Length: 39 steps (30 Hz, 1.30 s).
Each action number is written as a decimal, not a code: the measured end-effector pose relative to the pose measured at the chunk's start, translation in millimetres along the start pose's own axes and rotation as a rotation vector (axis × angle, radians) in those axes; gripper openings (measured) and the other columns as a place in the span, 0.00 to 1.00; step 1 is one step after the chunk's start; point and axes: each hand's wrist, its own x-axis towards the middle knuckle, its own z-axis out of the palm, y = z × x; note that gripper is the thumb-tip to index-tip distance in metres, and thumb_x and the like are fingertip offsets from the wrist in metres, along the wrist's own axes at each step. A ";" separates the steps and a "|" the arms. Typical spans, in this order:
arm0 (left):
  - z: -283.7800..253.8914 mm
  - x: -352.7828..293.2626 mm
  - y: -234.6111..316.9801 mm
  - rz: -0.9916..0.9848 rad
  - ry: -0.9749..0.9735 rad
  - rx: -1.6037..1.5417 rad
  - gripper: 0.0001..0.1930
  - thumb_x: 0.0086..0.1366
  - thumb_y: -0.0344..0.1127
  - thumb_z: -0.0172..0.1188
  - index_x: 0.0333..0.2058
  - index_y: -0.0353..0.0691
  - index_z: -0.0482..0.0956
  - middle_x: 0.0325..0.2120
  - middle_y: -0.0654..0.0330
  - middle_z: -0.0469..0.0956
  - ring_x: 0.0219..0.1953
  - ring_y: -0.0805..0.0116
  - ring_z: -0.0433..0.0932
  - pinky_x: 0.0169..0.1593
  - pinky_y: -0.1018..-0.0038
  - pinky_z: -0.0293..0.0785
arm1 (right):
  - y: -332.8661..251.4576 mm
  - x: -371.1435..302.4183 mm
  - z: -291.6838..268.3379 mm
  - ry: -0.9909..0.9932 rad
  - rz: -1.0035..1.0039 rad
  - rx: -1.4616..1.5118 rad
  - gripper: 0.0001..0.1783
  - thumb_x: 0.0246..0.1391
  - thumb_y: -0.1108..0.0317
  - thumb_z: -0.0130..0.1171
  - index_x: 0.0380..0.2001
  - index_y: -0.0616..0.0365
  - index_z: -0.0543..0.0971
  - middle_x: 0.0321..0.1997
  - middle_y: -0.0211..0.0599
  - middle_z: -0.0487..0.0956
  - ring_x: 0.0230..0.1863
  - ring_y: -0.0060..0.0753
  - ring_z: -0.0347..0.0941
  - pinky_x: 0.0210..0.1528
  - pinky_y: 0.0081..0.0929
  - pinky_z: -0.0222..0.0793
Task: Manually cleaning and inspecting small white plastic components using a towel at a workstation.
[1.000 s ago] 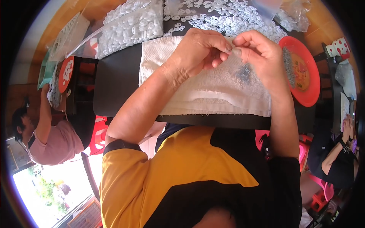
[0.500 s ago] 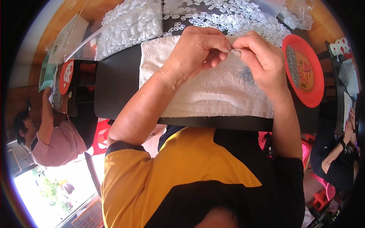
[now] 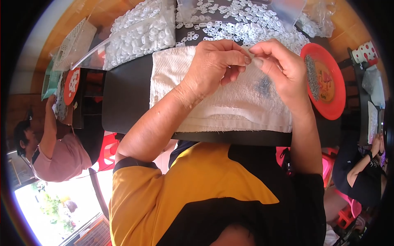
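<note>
My left hand (image 3: 219,61) is raised over the far part of a cream towel (image 3: 221,110). Its thumb and index finger press together; whatever they pinch is too small to make out. Facing it closely, my right hand (image 3: 283,67) has thumb and index finger curled toward the left fingertips, around something tiny I cannot identify. On the towel under my right hand lies a small patch of dark grey bits (image 3: 264,87). Beyond both hands, many small white plastic pieces with holes (image 3: 246,33) are strewn across the dark table (image 3: 123,98).
A red plate (image 3: 338,96) with a heap of small grey metal-looking pieces stands right. Clear bags (image 3: 141,39) of white pieces lie at the back left. One person (image 3: 61,151) sits left, another (image 3: 361,172) right. A white perforated basket (image 3: 74,45) stands far left.
My hands have come slightly nearer to me, and the fingertips have parted a little. More of the grey patch on the towel shows. The whole view has shifted slightly.
</note>
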 end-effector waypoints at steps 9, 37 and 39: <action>-3.6 1.5 2.7 0.002 -0.005 -0.012 0.05 0.56 0.29 0.58 0.29 0.32 0.79 0.19 0.58 0.76 0.16 0.74 0.71 0.16 0.81 0.58 | 2.0 0.7 0.7 -0.057 -0.101 -0.122 0.08 0.48 0.84 0.55 0.32 0.62 0.74 0.28 0.35 0.74 0.27 0.32 0.73 0.29 0.25 0.67; -24.9 15.9 -18.2 0.687 -0.039 1.347 0.06 0.51 0.29 0.61 0.30 0.37 0.77 0.29 0.55 0.74 0.33 0.53 0.76 0.36 0.62 0.73 | 17.7 -2.4 -0.5 0.049 0.163 0.010 0.03 0.55 0.76 0.57 0.34 0.62 0.76 0.25 0.22 0.73 0.27 0.12 0.65 0.30 0.14 0.61; -25.8 9.4 -11.3 0.655 -0.071 1.355 0.08 0.50 0.30 0.62 0.30 0.37 0.77 0.29 0.55 0.74 0.33 0.53 0.76 0.37 0.61 0.73 | 17.0 -2.4 0.5 0.045 0.168 0.029 0.03 0.55 0.76 0.57 0.34 0.62 0.76 0.25 0.22 0.73 0.27 0.12 0.65 0.30 0.14 0.61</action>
